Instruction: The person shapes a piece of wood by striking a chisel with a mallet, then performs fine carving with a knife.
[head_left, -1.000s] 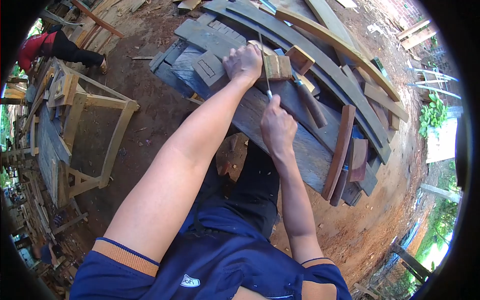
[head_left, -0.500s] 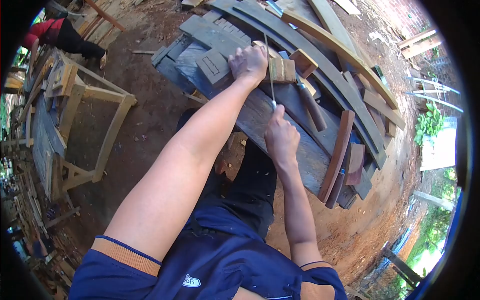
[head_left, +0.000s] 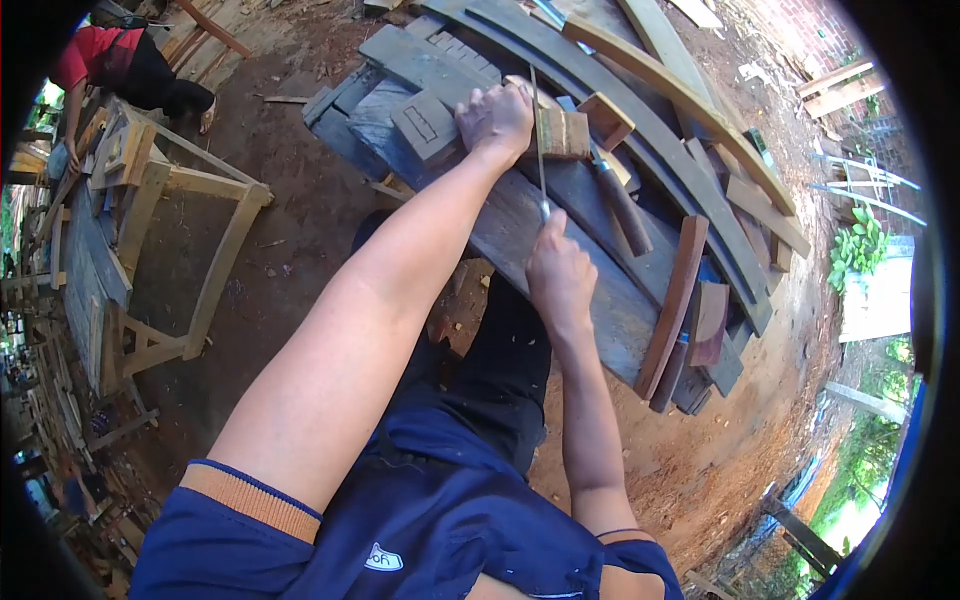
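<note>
My right hand (head_left: 562, 270) is closed round the handle end of a long, thin metal file (head_left: 541, 150), its blade pointing away from me. Against the left side of that blade, my left hand (head_left: 497, 122) grips a light wooden piece (head_left: 517, 82), mostly hidden under the fingers. A short wooden block (head_left: 562, 134) lies just right of the blade. Left of my left hand sits a grey block (head_left: 425, 125) with a rectangular outline marked on it. A chisel with a dark wooden handle (head_left: 624, 212) rests to the right, by a small hollow wooden box-like piece (head_left: 607, 120).
All this lies on a worn plank workbench (head_left: 500, 225). Long curved timbers (head_left: 650, 150) run along its far side, and a reddish curved piece (head_left: 673, 305) lies at the right end. A wooden frame (head_left: 225, 270) and a person in red (head_left: 110, 60) are at the left.
My right hand and the file have shifted very slightly left. My left hand stays in place. At the far left, the person's arm now reaches down toward the wooden frame.
</note>
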